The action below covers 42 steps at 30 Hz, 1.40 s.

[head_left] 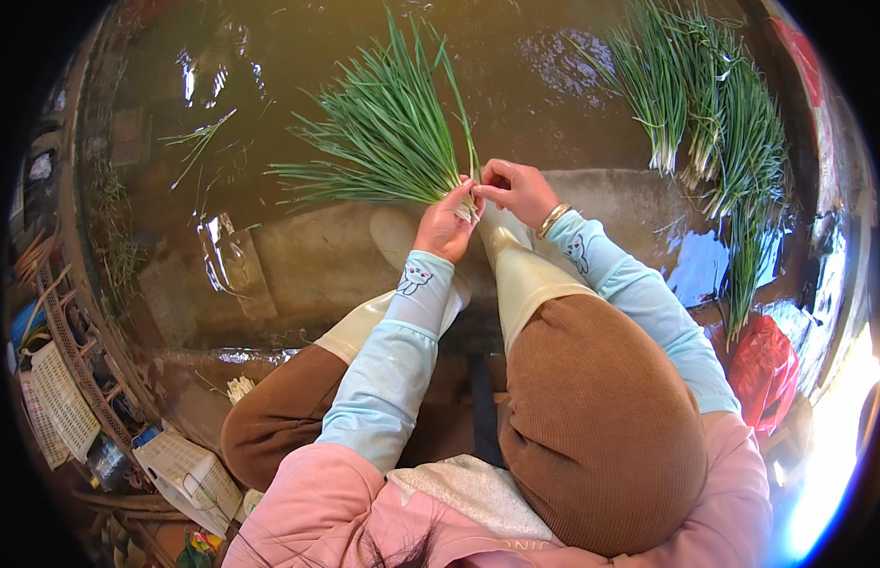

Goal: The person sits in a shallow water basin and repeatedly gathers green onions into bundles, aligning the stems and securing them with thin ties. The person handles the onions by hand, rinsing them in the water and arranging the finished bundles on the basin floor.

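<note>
My left hand [446,224] is closed around the white root ends of a fanned bunch of green onions [388,128]. The long green leaves spread away from me, over brown water. Close beside it, my right hand [522,192] has thumb and finger pinched together at the base of a green onion stalk [462,106] that stands apart from the bunch. The tips of both hands nearly meet there, so the exact grip is partly hidden. More green onions [710,123] lie in bundles at the far right.
Brown water [298,57] surrounds a submerged pale ledge [317,251] in front of my cream boots [530,284]. A few loose stalks [203,142] float at the left. A red plastic bag [764,369] sits at right. White plastic baskets [189,478] stand at lower left.
</note>
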{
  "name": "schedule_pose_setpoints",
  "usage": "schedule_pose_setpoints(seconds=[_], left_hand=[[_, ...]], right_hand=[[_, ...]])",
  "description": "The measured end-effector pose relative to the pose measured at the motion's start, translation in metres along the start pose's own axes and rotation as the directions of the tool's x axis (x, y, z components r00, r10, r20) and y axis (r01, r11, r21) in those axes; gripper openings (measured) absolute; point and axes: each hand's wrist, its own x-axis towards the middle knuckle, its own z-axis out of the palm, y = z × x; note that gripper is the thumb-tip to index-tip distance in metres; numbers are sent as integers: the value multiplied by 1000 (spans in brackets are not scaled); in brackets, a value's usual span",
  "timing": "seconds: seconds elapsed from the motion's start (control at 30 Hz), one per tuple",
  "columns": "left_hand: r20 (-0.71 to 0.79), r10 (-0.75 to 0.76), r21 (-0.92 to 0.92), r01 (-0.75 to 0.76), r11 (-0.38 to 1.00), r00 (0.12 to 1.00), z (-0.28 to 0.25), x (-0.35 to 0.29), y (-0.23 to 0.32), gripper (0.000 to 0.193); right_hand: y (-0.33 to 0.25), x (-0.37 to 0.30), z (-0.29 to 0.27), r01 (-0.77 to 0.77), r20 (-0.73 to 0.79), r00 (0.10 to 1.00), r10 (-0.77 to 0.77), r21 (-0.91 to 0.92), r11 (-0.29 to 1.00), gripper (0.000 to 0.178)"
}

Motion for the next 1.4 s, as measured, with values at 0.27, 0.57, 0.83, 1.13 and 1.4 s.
schedule_pose_setpoints(seconds=[0.27, 0.57, 0.83, 1.13, 1.4], left_hand=[[30, 56, 58, -58, 997, 998, -14, 8, -2, 20], [110, -26, 41, 22, 999, 994, -1, -2, 8, 26], [276, -80, -86, 107, 990, 958, 13, -4, 11, 22], [188, -73, 259, 22, 966, 979, 23, -11, -9, 22], [98, -88, 321, 52, 946, 991, 10, -14, -14, 20]], right_hand=[[-28, 2, -43, 82, 276, 960, -37, -152, 985, 23], [15, -27, -259, -256, -879, 468, -95, -237, 937, 22], [83, -36, -196, -602, -688, 720, -87, -682, 414, 27], [24, -7, -31, -35, -403, 912, 70, 94, 995, 23], [27, -9, 6, -132, -184, 961, 205, 344, 930, 24]])
